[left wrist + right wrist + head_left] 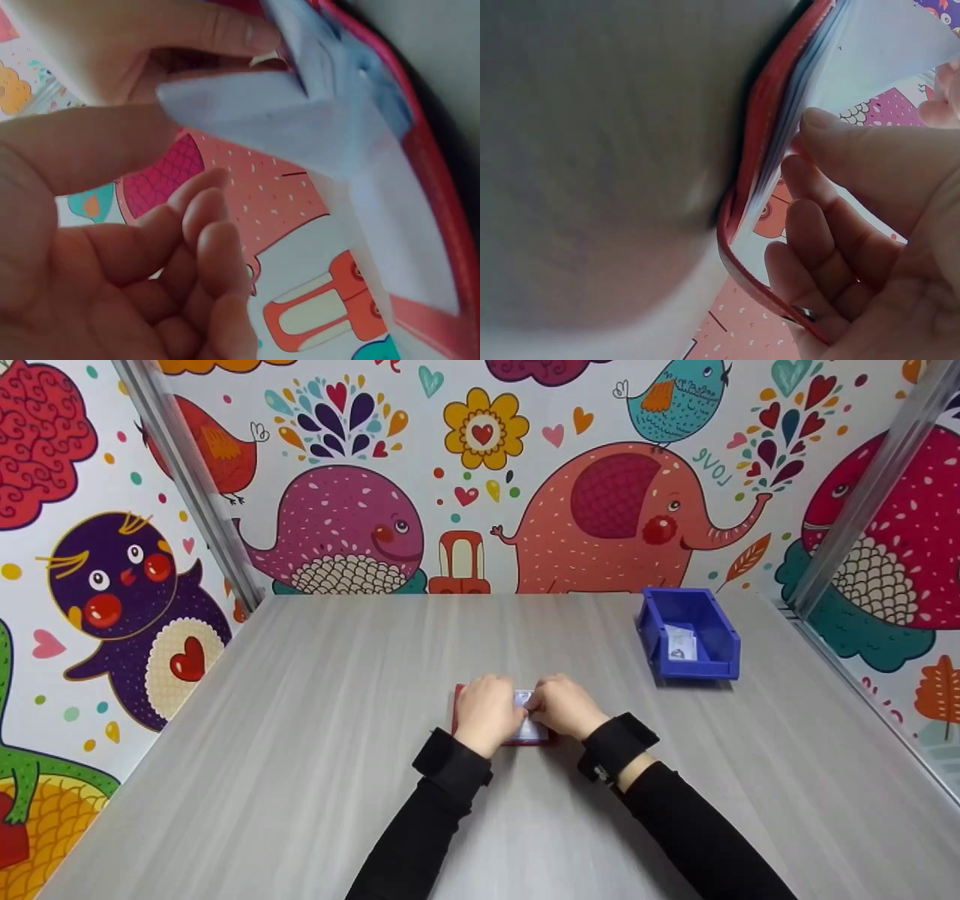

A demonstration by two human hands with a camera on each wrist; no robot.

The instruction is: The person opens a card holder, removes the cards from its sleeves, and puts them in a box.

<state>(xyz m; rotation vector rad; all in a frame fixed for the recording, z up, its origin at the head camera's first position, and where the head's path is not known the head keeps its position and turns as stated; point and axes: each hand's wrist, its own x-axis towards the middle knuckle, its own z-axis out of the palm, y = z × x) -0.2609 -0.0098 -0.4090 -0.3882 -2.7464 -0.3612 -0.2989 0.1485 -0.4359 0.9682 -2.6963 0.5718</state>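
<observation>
A red-covered card holder [534,742] lies opened on the table beneath both hands. Its clear sleeves [247,120] fan up from the spine in the left wrist view. My left hand [487,709] holds a raised sleeve near its corner with the thumb; the other fingers curl below. My right hand [566,706] pinches at the sleeve edges between thumb and forefinger. Whether a loose card is also between them cannot be told. In the right wrist view, a red cover flap [761,289] bends under the right hand's lower fingers. Stacked pages [784,124] show beside the cover.
A blue bin [697,669] stands at the table's back right, with several white printed cards [681,643] in it. The pale wood-grain table [337,682] is bordered by metal posts [199,495] and cartoon-printed walls [442,442].
</observation>
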